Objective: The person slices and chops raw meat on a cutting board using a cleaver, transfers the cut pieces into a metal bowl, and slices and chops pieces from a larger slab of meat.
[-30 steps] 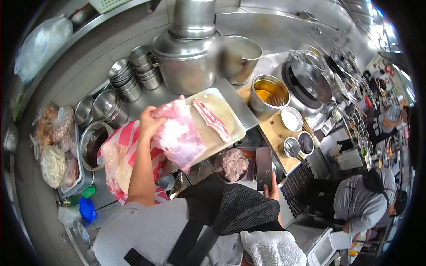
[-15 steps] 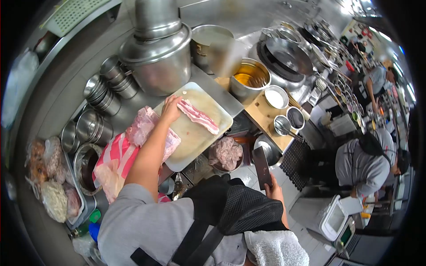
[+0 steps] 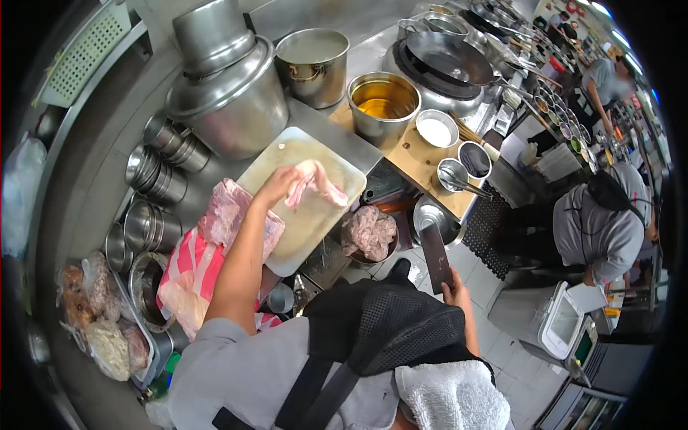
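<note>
My left hand is closed on one end of a strip of pork belly, lifting it so that it bends over the white cutting board. A large slab of raw pork lies at the board's left edge, under my left forearm, partly on a red-and-white striped plastic bag. Off to the right, away from the board, my right hand grips a cleaver by its handle, the broad dark blade pointing up and forward.
A bowl of raw meat stands low between board and cleaver. Beyond are a pot of yellow oil, a bowl of white contents and a wok. Stacked steel pots line the left. Co-workers stand at right.
The pork strip, flat on the board before, is now raised and bent in my left hand. My view has turned slightly; the cleaver stays in my right hand.
</note>
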### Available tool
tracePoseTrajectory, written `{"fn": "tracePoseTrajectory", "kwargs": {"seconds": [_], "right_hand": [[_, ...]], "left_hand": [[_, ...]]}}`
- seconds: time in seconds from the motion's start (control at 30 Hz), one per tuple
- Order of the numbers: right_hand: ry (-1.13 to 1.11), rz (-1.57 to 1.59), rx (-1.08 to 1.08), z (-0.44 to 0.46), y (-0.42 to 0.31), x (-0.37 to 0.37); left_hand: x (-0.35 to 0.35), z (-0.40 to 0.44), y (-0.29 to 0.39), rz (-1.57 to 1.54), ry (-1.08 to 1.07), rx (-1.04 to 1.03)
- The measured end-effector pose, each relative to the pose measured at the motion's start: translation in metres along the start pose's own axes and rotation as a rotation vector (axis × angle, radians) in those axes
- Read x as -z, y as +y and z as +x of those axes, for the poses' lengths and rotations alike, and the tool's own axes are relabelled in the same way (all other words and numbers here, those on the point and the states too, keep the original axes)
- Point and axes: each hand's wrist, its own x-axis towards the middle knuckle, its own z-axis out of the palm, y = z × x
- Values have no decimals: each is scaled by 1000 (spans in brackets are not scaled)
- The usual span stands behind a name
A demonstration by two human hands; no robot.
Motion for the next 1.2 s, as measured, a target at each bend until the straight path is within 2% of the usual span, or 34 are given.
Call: {"fn": "tracePoseTrajectory", "kwargs": {"seconds": [0.03, 0.07, 0.1, 0.13, 0.2, 0.23, 0.3, 0.33, 0.37, 0.43, 0.5, 0.57, 0.6, 0.67, 0.7, 0.77, 0.87, 0.9, 1.07, 1.2], "right_hand": [[-20, -8, 9, 14, 3, 2], [-12, -16, 135, 31, 7, 1], [-7, -21, 266, 49, 7, 3], [-32, -28, 288, 66, 3, 6], [-95, 1, 367, 95, -15, 12], [-114, 0, 388, 109, -19, 18], [-211, -73, 292, 136, -28, 29], [-276, -97, 203, 145, -43, 40], [-289, -94, 217, 156, -43, 46], [-299, -58, 366, 176, -40, 57], [-309, -56, 404, 190, -42, 69], [-379, 1, 401, 204, -43, 81], [-397, 1, 401, 212, -40, 84], [-509, -84, 382, 234, -38, 88], [-528, -91, 396, 245, -34, 87], [-571, -104, 478, 261, -29, 82], [-613, -112, 634, 275, -38, 79], [-620, -96, 713, 278, -42, 75], [-706, -204, 742, 276, -63, 75], [-666, -167, 726, 269, -50, 84]], "left_hand": [[-7, -5, 27, -193, 45, -83], [-13, -8, 49, -200, 73, -76], [-18, -10, 70, -152, 101, -165], [-22, -14, 90, -100, 131, -252], [-29, -23, 125, -142, 138, -300], [-31, -27, 141, -181, 109, -356], [-38, -45, 153, -164, 177, -306], [-40, -55, 142, -303, 281, -203], [-41, -66, 127, -443, 382, -99], [-35, -86, 49, -292, 438, 124], [-52, -116, 16, 316, 462, 478], [-71, -137, -44, 14, 505, 652], [-88, -145, -45, 11, 515, 667], [-119, -146, -39, 457, 833, 538], [-134, -139, -25, 450, 853, 553], [-155, -120, 10, 890, 1200, 320], [-161, -90, 24, 640, 1032, 157], [-165, -77, 26, 645, 1043, 171], [-168, -18, 37, 703, 913, 139], [-151, 27, 9, 879, 973, 29]]}}
